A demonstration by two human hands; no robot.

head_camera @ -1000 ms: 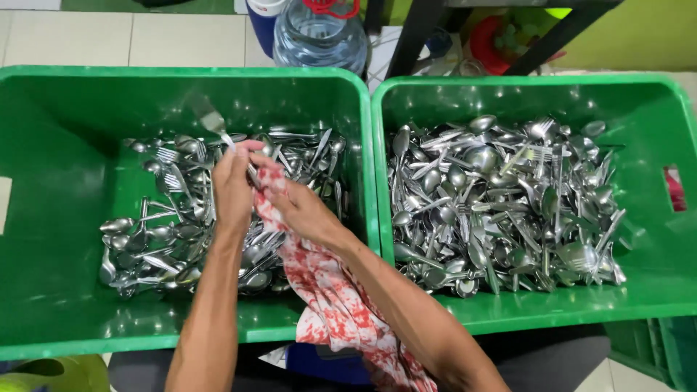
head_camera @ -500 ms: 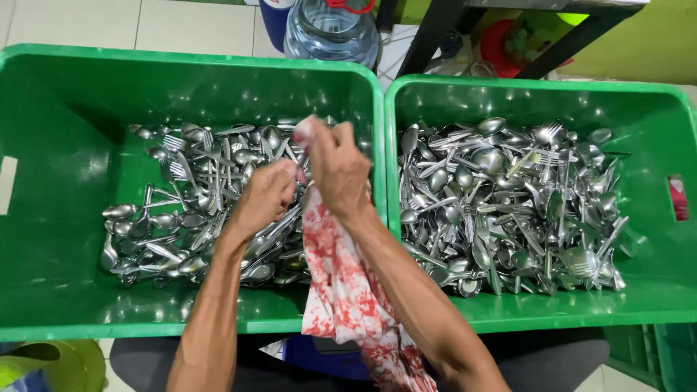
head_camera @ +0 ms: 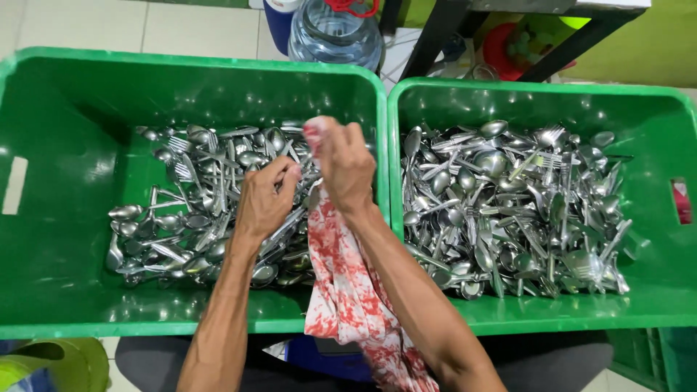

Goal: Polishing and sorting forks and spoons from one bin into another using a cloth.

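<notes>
Right hand (head_camera: 345,163) fingers pinch the red-and-white cloth (head_camera: 345,290), hanging lengthwise toward the person, while left hand (head_camera: 265,199) fingers curl shut above the left green crate (head_camera: 43,290)'s cutlery (head_camera: 181,218)

Both bare forearms reach forward, close together. The left hand (head_camera: 265,199) has its fingers curled loosely, and the right hand (head_camera: 343,163), raised slightly higher, is clenched.

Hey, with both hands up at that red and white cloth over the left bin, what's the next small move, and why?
Probably carry the right hand across the divider to the right bin. It grips the cloth bunched above the left bin, beside the left hand; whether a utensil sits inside cannot be told.
</notes>
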